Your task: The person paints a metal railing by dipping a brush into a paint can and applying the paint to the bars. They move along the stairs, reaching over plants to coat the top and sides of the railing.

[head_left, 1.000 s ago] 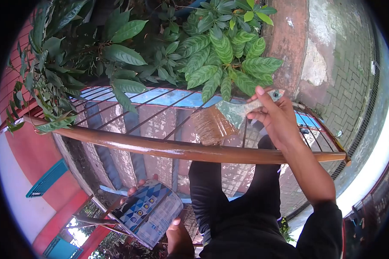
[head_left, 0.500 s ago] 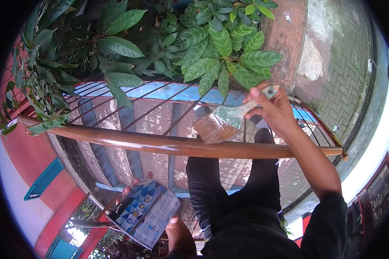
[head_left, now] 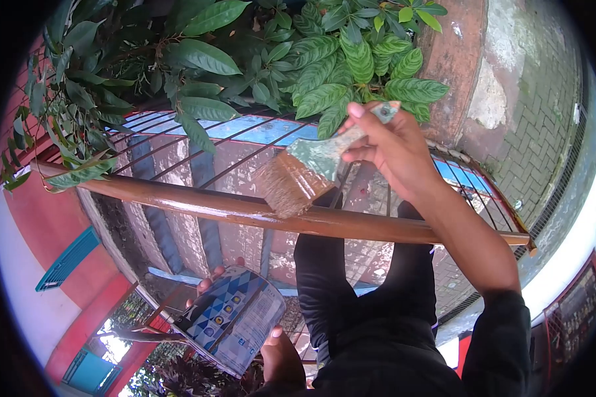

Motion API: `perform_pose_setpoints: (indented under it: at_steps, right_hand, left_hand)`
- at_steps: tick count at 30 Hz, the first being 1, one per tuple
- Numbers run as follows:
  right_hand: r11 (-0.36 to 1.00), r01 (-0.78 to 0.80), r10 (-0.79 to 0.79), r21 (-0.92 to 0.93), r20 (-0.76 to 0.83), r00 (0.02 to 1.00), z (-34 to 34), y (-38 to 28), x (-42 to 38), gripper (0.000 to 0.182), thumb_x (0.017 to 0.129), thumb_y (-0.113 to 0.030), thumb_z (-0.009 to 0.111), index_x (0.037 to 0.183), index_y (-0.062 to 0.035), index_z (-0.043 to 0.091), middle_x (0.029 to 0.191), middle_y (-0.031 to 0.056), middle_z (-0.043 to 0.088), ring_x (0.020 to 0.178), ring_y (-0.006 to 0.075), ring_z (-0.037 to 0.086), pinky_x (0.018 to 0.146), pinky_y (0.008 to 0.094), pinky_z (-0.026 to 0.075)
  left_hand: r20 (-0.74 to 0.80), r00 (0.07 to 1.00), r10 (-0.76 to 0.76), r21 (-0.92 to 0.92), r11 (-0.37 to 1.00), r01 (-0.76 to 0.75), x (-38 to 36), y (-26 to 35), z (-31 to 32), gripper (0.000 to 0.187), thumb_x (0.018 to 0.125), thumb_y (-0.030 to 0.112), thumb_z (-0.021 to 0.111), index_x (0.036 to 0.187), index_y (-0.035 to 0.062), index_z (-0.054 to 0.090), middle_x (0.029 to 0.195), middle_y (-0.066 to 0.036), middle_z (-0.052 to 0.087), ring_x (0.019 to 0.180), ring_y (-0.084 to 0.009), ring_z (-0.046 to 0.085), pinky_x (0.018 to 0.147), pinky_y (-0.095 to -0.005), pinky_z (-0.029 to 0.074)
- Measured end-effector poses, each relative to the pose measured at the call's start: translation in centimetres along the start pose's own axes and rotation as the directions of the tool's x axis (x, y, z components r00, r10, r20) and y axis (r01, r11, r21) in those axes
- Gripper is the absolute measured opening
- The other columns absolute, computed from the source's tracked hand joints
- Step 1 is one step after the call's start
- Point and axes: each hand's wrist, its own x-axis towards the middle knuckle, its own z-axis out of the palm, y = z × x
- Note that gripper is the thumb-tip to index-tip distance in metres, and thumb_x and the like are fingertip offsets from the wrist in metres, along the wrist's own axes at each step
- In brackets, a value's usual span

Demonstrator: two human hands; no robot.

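Note:
My right hand [head_left: 394, 149] pinches the handle of a wide paintbrush [head_left: 314, 159], thumb on top and fingers beneath. Its bristles, coated brown, point down and left and overlap the brown handrail [head_left: 238, 210] in this view. The rail runs across in front of me with a wet-looking shine along its left part. Below it, my left hand [head_left: 278, 354] is wrapped round a paint can [head_left: 235, 317] with a blue and white checked label. Fingertips show at the can's far side and the thumb at its near side. The can's inside is hidden.
Thin metal bars [head_left: 235, 159] run from the rail toward a blue-painted ledge [head_left: 258, 131]. Leafy plants [head_left: 351, 73] crowd over it, some leaves hanging across the rail's left end. Worn steps [head_left: 179, 172] lie below. Brick paving [head_left: 543, 132] is at the right.
My right hand has moved the brush left along the rail, and its bristles are turned more to the view. The can is still in my left hand, slightly further right in view.

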Motion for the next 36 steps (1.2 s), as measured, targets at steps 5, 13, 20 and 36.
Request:
perform_pose_setpoints:
  at_steps: [5, 13, 20, 36]
  right_hand:
    - [0.959, -0.178, 0.156, -0.22, -0.117, 0.981, 0.7, -0.2, 0.9, 0.043, 0.095, -0.032, 0.078, 0.11, 0.0051, 0.063, 0.096, 0.0111, 0.065, 0.07, 0.0186, 0.068, 0.063, 0.0314, 0.063]
    - [0.881, -0.219, 0.106, -0.419, -0.277, 0.955, -2.6, -3.2, 0.4, 0.043, 0.095, -0.029, 0.076, 0.107, 0.0098, 0.064, 0.093, 0.0086, 0.063, 0.073, 0.0142, 0.065, 0.059, 0.0296, 0.06]
    - [0.966, -0.138, 0.107, -0.217, -0.147, 0.983, 6.8, -0.5, 3.7, 0.033, 0.098, -0.024, 0.072, 0.096, 0.0077, 0.065, 0.089, 0.0111, 0.065, 0.074, 0.0172, 0.068, 0.061, 0.0323, 0.064]
    - [0.962, -0.049, -0.065, -0.267, -0.402, 0.913, 3.1, -1.4, -1.6, 0.021, 0.094, -0.021, 0.071, 0.091, -0.001, 0.065, 0.085, 0.0059, 0.065, 0.066, 0.0115, 0.065, 0.052, 0.025, 0.058]
  left_hand:
    - [0.002, 1.0, 0.005, 0.012, 1.0, -0.005, 1.7, -0.8, -0.1, 0.139, 0.048, 0.045, 0.105, 0.161, 0.02, 0.028, 0.158, -0.011, 0.033, 0.145, -0.0376, 0.038, 0.123, -0.0678, 0.032]
    - [0.013, 1.0, 0.022, 0.069, 0.997, -0.023, 1.4, -1.4, -0.3, 0.139, 0.056, 0.056, 0.1, 0.162, 0.0175, 0.019, 0.158, -0.013, 0.032, 0.146, -0.0387, 0.037, 0.122, -0.0671, 0.035]
    - [-0.007, 1.0, 0.026, 0.236, 0.971, -0.024, 1.1, -0.5, 0.4, 0.139, 0.059, 0.061, 0.097, 0.163, 0.0178, 0.015, 0.156, -0.014, 0.033, 0.146, -0.0387, 0.037, 0.121, -0.0658, 0.037]
    - [0.014, 0.999, -0.029, -0.075, 0.997, 0.03, 1.6, 0.8, -0.5, 0.139, 0.057, 0.056, 0.1, 0.163, 0.024, 0.017, 0.154, -0.012, 0.034, 0.146, -0.0357, 0.034, 0.126, -0.063, 0.03]
